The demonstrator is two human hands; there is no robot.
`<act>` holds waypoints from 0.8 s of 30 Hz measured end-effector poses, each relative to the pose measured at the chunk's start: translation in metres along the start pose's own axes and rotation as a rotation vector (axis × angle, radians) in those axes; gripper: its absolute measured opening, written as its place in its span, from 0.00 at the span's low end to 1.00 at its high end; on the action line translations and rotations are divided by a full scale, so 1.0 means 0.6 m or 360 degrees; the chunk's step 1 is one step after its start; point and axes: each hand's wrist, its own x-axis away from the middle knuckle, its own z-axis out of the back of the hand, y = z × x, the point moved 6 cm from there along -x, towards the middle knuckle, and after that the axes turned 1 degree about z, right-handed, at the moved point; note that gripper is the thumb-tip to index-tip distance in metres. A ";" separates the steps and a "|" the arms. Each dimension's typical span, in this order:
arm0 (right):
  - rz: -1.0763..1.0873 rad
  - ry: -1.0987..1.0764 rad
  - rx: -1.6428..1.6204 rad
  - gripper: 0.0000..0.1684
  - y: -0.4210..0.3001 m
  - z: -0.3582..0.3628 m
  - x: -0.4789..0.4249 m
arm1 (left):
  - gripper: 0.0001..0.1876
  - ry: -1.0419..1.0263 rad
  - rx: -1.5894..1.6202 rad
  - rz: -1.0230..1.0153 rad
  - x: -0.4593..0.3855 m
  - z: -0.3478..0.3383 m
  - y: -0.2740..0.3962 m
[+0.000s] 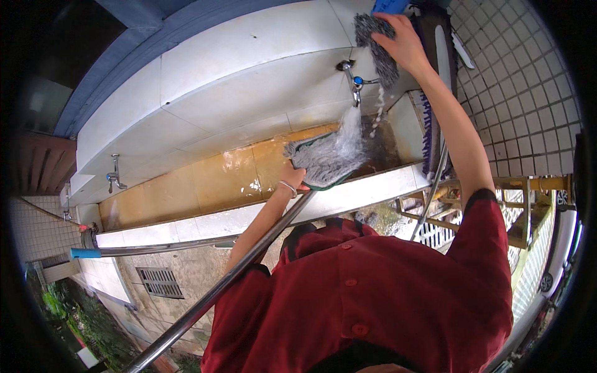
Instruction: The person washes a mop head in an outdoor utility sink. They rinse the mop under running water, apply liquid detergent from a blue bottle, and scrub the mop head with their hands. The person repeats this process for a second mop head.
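My left hand [295, 176] grips the near left edge of a flat mop head [326, 161] with grey fringe and a green rim. The mop head lies tilted in the trough sink [224, 179], under water pouring from a running tap [357, 88]. Its metal pole [219, 284] slants down past my left arm. Higher up, beside the tap, my right hand [403, 44] holds a second grey shaggy mop piece [385, 63] against the tiled ledge. Water drips from its lower end into the trough. My palm hides part of this piece.
A blue object [391, 5] and an upright dark mop [431, 42] stand behind my right hand. Purple fringe [426, 135] hangs at the trough's right end. Another tap [114, 175] is farther left. A blue-ended pole [86, 253] lies along the front rim.
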 end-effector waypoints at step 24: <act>0.0687 0.0185 0.0087 0.26 -0.324 -0.133 -0.070 | 0.23 0.0068 -0.0246 -0.0032 -0.035 0.008 -0.076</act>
